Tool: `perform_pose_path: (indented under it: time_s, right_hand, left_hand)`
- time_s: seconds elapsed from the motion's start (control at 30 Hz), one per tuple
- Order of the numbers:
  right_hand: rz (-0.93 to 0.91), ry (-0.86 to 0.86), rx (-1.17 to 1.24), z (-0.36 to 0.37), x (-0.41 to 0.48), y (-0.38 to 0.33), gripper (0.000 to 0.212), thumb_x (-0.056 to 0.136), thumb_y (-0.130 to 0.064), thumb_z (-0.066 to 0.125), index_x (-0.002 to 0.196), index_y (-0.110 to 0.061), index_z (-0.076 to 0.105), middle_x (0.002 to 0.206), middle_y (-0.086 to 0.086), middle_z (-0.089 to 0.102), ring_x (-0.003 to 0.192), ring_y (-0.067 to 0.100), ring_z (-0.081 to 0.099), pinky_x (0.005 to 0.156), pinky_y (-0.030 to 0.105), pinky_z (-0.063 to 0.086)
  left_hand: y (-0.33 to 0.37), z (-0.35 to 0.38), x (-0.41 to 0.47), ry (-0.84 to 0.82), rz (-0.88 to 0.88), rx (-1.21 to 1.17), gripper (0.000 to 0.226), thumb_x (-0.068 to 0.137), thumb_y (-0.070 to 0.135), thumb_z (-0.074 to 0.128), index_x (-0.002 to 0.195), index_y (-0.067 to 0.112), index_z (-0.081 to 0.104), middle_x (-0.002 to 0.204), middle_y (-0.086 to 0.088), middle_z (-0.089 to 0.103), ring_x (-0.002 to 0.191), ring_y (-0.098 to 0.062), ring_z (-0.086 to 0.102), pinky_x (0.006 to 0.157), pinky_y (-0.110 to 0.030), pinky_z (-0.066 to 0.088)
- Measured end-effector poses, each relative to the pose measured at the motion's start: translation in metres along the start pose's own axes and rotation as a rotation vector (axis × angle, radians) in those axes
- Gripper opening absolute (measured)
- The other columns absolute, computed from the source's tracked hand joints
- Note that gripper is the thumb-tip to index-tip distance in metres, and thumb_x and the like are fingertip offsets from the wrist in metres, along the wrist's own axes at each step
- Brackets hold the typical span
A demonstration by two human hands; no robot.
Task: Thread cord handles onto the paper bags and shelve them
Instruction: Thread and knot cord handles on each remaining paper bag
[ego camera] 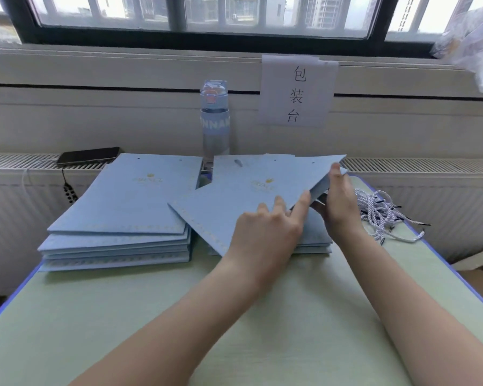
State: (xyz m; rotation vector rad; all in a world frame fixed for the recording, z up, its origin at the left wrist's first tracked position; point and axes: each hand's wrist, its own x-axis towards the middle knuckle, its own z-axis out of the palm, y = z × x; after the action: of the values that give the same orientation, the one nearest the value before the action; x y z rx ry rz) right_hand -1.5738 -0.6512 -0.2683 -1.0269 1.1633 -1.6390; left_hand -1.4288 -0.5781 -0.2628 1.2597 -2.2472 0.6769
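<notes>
Two stacks of flat light-blue paper bags lie on the table: a left stack (123, 207) and a right stack (315, 238). One flat paper bag (243, 188) is turned askew and lifted off the right stack. My left hand (271, 227) rests on its near side with the fingers spread flat. My right hand (338, 201) grips its right edge, thumb on top and fingers underneath. A bundle of white-and-blue cord handles (382, 213) lies to the right of my right hand.
A clear water bottle (214, 118) stands behind the stacks against the wall. A dark phone (88, 156) lies on the radiator ledge at the left. A paper sign (297, 90) hangs on the wall. The pale green table (179, 316) has blue edges.
</notes>
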Motion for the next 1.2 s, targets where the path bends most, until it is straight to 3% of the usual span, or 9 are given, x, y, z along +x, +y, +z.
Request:
perform_pose_path:
  time_s: [0.13,0.23,0.3,0.4,0.57,0.77,0.93,1.03,1.2]
  right_hand:
    - [-0.008,0.157,0.12,-0.008,0.005,-0.006,0.026,0.09,-0.005,0.044,0.113,-0.018,0.043,0.085,0.002,0.055,0.071,0.015,0.055,0.046,0.019,0.047]
    - [-0.077,0.248,0.159,-0.011,0.004,-0.015,0.027,0.087,0.0,0.044,0.104,-0.021,0.048,0.082,0.0,0.057,0.068,0.013,0.054,0.047,0.018,0.045]
    - [-0.138,0.293,0.18,-0.012,0.002,-0.019,0.026,0.086,-0.002,0.045,0.101,-0.022,0.048,0.075,-0.003,0.054,0.062,0.011,0.051,0.049,0.019,0.043]
    - [-0.212,0.36,0.18,-0.012,0.0,-0.024,0.017,0.081,-0.009,0.051,0.09,-0.023,0.047,0.071,-0.005,0.048,0.056,0.008,0.046,0.053,0.025,0.038]
    - [-0.263,0.372,0.187,-0.014,0.0,-0.027,0.015,0.064,-0.015,0.048,0.078,-0.018,0.044,0.074,-0.002,0.048,0.071,0.019,0.042,0.07,0.035,0.032]
    - [-0.36,0.274,0.059,-0.015,-0.005,-0.03,0.041,0.064,-0.007,0.042,0.1,-0.016,0.057,0.092,-0.005,0.054,0.085,0.007,0.053,0.072,0.018,0.04]
    - [-0.683,0.23,-0.328,-0.012,-0.011,-0.017,0.028,0.077,-0.002,0.045,0.086,-0.019,0.065,0.089,-0.002,0.058,0.075,-0.003,0.051,0.063,0.017,0.037]
    - [-0.919,0.136,-0.478,-0.009,-0.013,-0.014,0.022,0.082,-0.006,0.046,0.078,-0.002,0.067,0.088,0.008,0.054,0.076,-0.006,0.049,0.057,0.011,0.038]
    - [-1.223,-0.079,-0.678,-0.004,-0.016,-0.011,0.02,0.082,-0.007,0.058,0.094,0.007,0.067,0.094,0.02,0.057,0.086,0.019,0.055,0.078,0.018,0.048]
  left_hand:
    - [0.001,0.009,-0.002,0.031,0.068,-0.031,0.057,0.07,0.005,0.061,0.126,0.014,0.06,0.076,-0.005,0.065,0.05,-0.022,0.055,0.039,-0.02,0.019]
    - [-0.003,0.017,-0.001,0.015,0.04,-0.134,0.07,0.056,0.031,0.089,0.119,0.015,0.064,0.083,0.0,0.067,0.063,-0.02,0.062,0.037,-0.02,0.032]
    - [-0.008,0.019,0.001,0.024,0.006,-0.18,0.066,0.053,0.036,0.09,0.111,0.014,0.067,0.09,-0.002,0.069,0.067,-0.021,0.065,0.038,-0.022,0.04]
    - [-0.016,0.022,0.002,0.039,-0.041,-0.179,0.058,0.051,0.007,0.088,0.104,0.015,0.068,0.094,0.0,0.069,0.069,-0.021,0.065,0.036,-0.024,0.042]
    - [-0.029,0.032,0.003,0.184,-0.046,-0.265,0.06,0.049,-0.014,0.077,0.102,0.013,0.073,0.099,0.003,0.074,0.073,-0.021,0.07,0.038,-0.025,0.045]
    - [-0.045,0.046,0.003,0.221,-0.05,-0.359,0.059,0.055,-0.019,0.075,0.101,0.017,0.075,0.098,0.004,0.074,0.084,-0.024,0.072,0.048,-0.036,0.057]
    - [-0.055,0.056,-0.001,0.165,-0.18,-0.341,0.053,0.055,-0.018,0.071,0.097,0.015,0.074,0.089,0.0,0.075,0.071,-0.025,0.071,0.05,-0.031,0.054]
    - [-0.058,0.057,-0.001,0.174,-0.306,-0.335,0.047,0.058,-0.019,0.071,0.094,0.011,0.073,0.076,-0.003,0.073,0.056,-0.027,0.065,0.044,-0.026,0.045]
    - [-0.072,0.05,0.0,0.186,-0.464,-0.44,0.034,0.08,-0.015,0.056,0.104,0.003,0.071,0.086,-0.015,0.072,0.074,-0.033,0.067,0.06,-0.032,0.049]
